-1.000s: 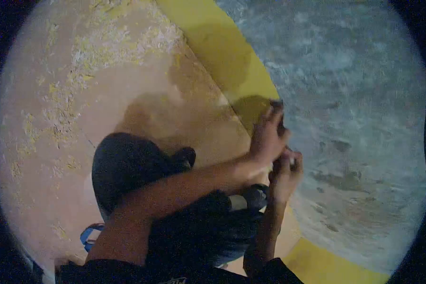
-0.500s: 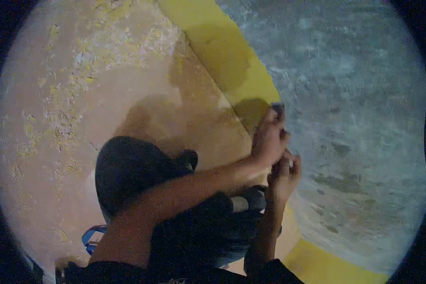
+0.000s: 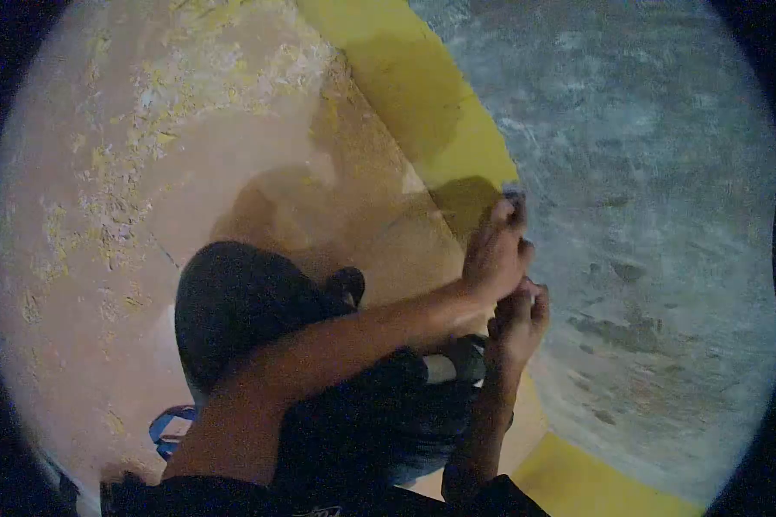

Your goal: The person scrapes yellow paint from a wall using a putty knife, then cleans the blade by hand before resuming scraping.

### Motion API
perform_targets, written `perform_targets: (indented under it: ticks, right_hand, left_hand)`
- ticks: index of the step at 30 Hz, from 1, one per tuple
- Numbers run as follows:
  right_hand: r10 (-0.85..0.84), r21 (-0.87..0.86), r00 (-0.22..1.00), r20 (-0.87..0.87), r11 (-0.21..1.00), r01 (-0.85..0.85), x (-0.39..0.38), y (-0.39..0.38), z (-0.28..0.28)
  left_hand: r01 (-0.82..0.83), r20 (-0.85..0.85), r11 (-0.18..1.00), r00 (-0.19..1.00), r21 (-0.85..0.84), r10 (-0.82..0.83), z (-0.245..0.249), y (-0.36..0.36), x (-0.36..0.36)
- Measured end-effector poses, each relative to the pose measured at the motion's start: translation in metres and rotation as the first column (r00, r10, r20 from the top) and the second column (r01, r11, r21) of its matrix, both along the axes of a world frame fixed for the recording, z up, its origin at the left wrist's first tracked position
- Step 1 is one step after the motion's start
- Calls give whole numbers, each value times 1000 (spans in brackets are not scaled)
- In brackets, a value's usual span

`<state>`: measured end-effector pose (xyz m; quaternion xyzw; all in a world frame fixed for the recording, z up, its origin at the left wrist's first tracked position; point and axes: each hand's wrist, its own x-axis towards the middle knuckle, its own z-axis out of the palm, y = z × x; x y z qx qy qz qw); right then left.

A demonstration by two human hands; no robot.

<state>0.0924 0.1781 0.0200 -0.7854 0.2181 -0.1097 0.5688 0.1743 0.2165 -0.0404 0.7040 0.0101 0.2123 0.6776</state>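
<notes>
My left hand (image 3: pixel 494 258) is closed around a small dark scraper-like tool (image 3: pixel 512 188), whose tip rests at the edge between the yellow band (image 3: pixel 405 86) and the grey-blue surface (image 3: pixel 629 172). Just below it, my right hand (image 3: pixel 519 320) is closed near the left hand's wrist, with something small and pale between its fingers that I cannot make out. The band is partly in shadow beside the tool.
My bent leg (image 3: pixel 241 310) in dark trousers and my dark shoes lie under the arms. A blue and white object (image 3: pixel 174 431) is at the lower left. Beige flooring (image 3: pixel 86 327) with flaking yellow patches spreads left; another yellow strip (image 3: pixel 595 474) runs along the lower right.
The view has shifted slightly, and the surfaces appear a little further right. My left hand and the tool sit marginally further right; both hands keep nearly the same pose.
</notes>
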Motion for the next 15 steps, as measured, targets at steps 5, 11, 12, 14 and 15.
perform_targets:
  ticks: [5,11,12,14,15]
  right_hand:
    - [38,-5,997,-74,999,-39,12,0,-3]
    - [40,-101,999,18,994,-38,7,-7,-8]
    - [60,-61,998,-23,996,-61,12,-1,-5]
    - [18,-33,997,-77,999,-20,9,2,-4]
    - [63,-29,996,-62,997,-65,6,-5,-6]
  left_hand:
    - [91,-158,990,982,-107,-107,-7,1,3]
    - [75,-151,996,985,-42,-80,-7,-1,7]
    - [85,-166,995,982,-54,-93,-8,-8,-2]
    - [116,-97,993,989,6,-115,-12,-4,-1]
    - [123,-47,991,992,52,-121,-15,3,7]
